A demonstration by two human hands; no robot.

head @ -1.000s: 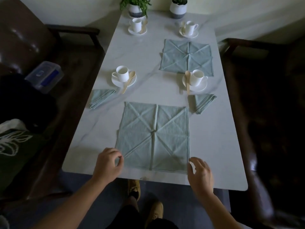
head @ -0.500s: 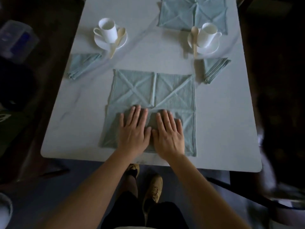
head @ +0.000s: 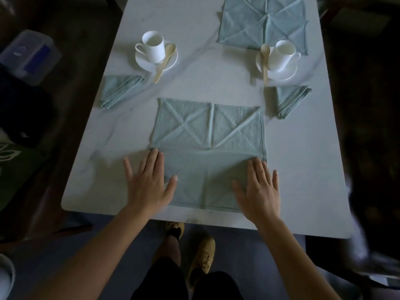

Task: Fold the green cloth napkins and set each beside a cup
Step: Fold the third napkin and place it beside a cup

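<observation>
A green napkin (head: 207, 148) lies unfolded and creased at the near edge of the white marble table (head: 194, 83). My left hand (head: 149, 182) presses flat on its near left side, fingers straight. My right hand (head: 258, 189) lies flat on its near right side. A folded napkin (head: 119, 89) sits in front of the left cup (head: 153, 46) and saucer. Another folded napkin (head: 291, 100) lies in front of the right cup (head: 281, 54). A second unfolded napkin (head: 263, 20) is spread farther back.
Wooden spoons (head: 165, 61) rest on both saucers. Dark chairs stand along both long sides of the table. A clear plastic box (head: 28, 55) sits on the left seat. My feet (head: 194, 245) are below the near table edge.
My hands went from the napkin's near corners onto its middle, then slid apart to its left and right sides. The view has tilted down and closer.
</observation>
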